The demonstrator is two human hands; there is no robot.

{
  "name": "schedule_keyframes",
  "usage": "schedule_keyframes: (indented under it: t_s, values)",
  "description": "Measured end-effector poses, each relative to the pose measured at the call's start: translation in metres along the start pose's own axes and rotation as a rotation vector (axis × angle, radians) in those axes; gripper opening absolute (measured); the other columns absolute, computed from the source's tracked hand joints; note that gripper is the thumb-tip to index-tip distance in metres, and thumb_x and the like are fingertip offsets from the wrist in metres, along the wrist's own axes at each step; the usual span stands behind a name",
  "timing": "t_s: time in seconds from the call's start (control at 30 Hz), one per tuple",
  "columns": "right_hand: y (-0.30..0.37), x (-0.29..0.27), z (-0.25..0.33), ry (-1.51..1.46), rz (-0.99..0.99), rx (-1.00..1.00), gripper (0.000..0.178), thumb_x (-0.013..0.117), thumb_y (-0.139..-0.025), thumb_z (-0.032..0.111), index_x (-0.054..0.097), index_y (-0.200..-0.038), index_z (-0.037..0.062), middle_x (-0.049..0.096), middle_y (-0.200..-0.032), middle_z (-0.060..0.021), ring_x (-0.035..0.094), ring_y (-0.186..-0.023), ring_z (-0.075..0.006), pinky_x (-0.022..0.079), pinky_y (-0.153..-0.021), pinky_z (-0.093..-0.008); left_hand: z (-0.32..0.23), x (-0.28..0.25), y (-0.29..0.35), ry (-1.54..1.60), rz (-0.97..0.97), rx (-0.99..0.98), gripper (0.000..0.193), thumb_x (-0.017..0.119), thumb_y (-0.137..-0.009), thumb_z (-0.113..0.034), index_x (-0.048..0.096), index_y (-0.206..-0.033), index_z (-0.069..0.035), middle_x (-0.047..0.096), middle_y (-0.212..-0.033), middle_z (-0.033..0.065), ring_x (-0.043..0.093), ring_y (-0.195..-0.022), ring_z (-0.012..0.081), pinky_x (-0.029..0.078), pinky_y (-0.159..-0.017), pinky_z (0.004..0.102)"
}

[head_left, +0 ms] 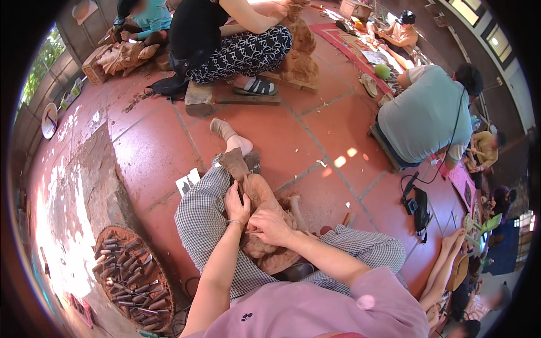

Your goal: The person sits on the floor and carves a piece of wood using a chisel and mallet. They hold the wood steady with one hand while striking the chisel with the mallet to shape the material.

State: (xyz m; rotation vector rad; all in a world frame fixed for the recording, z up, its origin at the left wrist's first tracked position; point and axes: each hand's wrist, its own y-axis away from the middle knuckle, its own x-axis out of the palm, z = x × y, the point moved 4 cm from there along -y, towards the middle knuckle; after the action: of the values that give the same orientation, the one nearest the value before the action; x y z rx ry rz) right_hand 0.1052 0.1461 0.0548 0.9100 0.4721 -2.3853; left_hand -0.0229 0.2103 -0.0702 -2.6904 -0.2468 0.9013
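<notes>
A reddish-brown wood carving (pixel 264 193) with rounded, knobbly shapes lies between my bent legs, its long part pointing away from me. My left hand (pixel 237 207) rests against the carving's left side, fingers stretched out and apart. My right hand (pixel 271 226) is closed low over the carving, just right of my left wrist. Whatever its fingers grip is mostly hidden; only a thin bit shows at the fingertips. Beyond the carving's far end stands a brown block (pixel 234 164), near my bare foot. A bracelet circles my left wrist.
At lower left, a round basket (pixel 167 281) holds many dark-handled carving tools. A rough stone-like slab (pixel 96 174) lies beyond it. Ahead, a person in patterned trousers (pixel 248 53) sits by a tall wood carving (pixel 300 50). Another person (pixel 422 112) sits at right, near a black bag (pixel 420 211).
</notes>
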Motion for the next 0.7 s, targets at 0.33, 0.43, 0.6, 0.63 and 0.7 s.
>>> schedule_keyframes:
  t_s: [0.33,0.43,0.6,0.63,0.7]
  values:
    - [-0.006,-0.02,-0.018,-0.391,0.265,0.136,0.025,0.076,-0.077,0.007,0.053,-0.079,-0.0007,0.065,-0.113,-0.0133,0.062,-0.104,-0.0265,0.05,-0.088,-0.0356,-0.001,0.001,-0.001,0.012,-0.009,0.011,0.056,0.057,-0.084,-0.016,0.045,-0.135,0.004,0.056,-0.125,0.0256,0.052,-0.117,0.0412,0.039,-0.101,0.0464]
    - [-0.002,-0.018,-0.011,-0.308,0.172,0.135,0.026,0.078,-0.077,0.011,0.054,-0.078,-0.0005,0.065,-0.111,-0.013,0.063,-0.103,-0.0267,0.05,-0.086,-0.0348,0.005,0.001,0.001,-0.011,-0.012,0.01,0.056,0.057,-0.084,-0.016,0.045,-0.135,0.004,0.056,-0.125,0.0254,0.052,-0.117,0.0409,0.039,-0.101,0.0464]
    - [0.002,-0.029,-0.034,-0.534,0.209,0.044,0.025,0.078,-0.076,0.009,0.055,-0.077,-0.0006,0.065,-0.114,-0.0136,0.063,-0.103,-0.026,0.051,-0.086,-0.0348,-0.006,0.0,-0.001,-0.012,-0.038,0.014,0.055,0.058,-0.084,-0.015,0.046,-0.134,0.003,0.057,-0.124,0.0253,0.053,-0.116,0.0409,0.04,-0.1,0.0461]
    - [0.002,-0.028,-0.033,-0.498,0.191,0.048,0.024,0.077,-0.075,0.008,0.055,-0.077,-0.0005,0.065,-0.114,-0.0133,0.063,-0.103,-0.0259,0.051,-0.085,-0.0347,-0.006,-0.001,-0.001,-0.009,-0.034,0.011,0.055,0.058,-0.084,-0.016,0.046,-0.134,0.003,0.057,-0.124,0.0254,0.053,-0.116,0.041,0.04,-0.1,0.0462]
    - [0.003,-0.024,-0.026,-0.426,0.156,0.059,0.022,0.077,-0.075,0.007,0.056,-0.078,-0.0003,0.066,-0.114,-0.0126,0.063,-0.102,-0.0256,0.051,-0.084,-0.0343,-0.006,-0.001,0.0,0.002,-0.023,0.001,0.055,0.058,-0.084,-0.016,0.046,-0.134,0.004,0.057,-0.124,0.0255,0.052,-0.116,0.0411,0.04,-0.1,0.0463]
